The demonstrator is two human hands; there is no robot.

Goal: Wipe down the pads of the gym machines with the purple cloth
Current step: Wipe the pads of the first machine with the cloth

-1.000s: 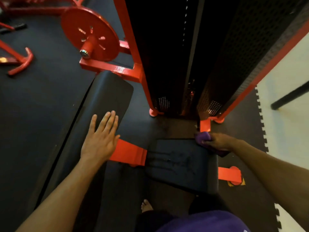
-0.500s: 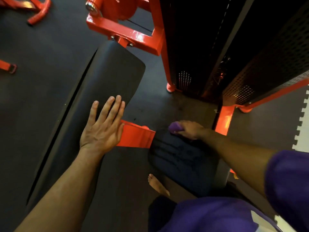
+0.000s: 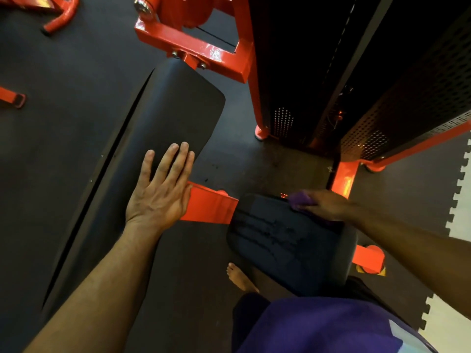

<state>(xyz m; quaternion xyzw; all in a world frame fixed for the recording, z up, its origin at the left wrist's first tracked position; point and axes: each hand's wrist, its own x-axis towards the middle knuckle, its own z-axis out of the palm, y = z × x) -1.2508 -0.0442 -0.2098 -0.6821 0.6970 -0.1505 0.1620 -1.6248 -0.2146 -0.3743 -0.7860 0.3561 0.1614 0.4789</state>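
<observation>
A long black back pad point(image 3: 175, 110) slants from the upper middle down to the lower left. My left hand point(image 3: 160, 189) rests flat on it, fingers straight and together. To the right sits a smaller black seat pad point(image 3: 285, 245) with wet streaks across its top. My right hand point(image 3: 325, 203) holds the purple cloth point(image 3: 300, 200) bunched under its fingers at the seat pad's far right corner. Most of the cloth is hidden under the hand.
A red frame bar point(image 3: 209, 203) joins the two pads. The red and black weight stack housing point(image 3: 356, 72) rises behind the seat. My bare foot point(image 3: 239, 277) stands on the dark rubber floor between the pads. A white floor edge point(image 3: 458, 212) lies at the right.
My right hand has slid the cloth from the seat pad's far left corner to its far right corner. My left hand stays flat on the back pad.
</observation>
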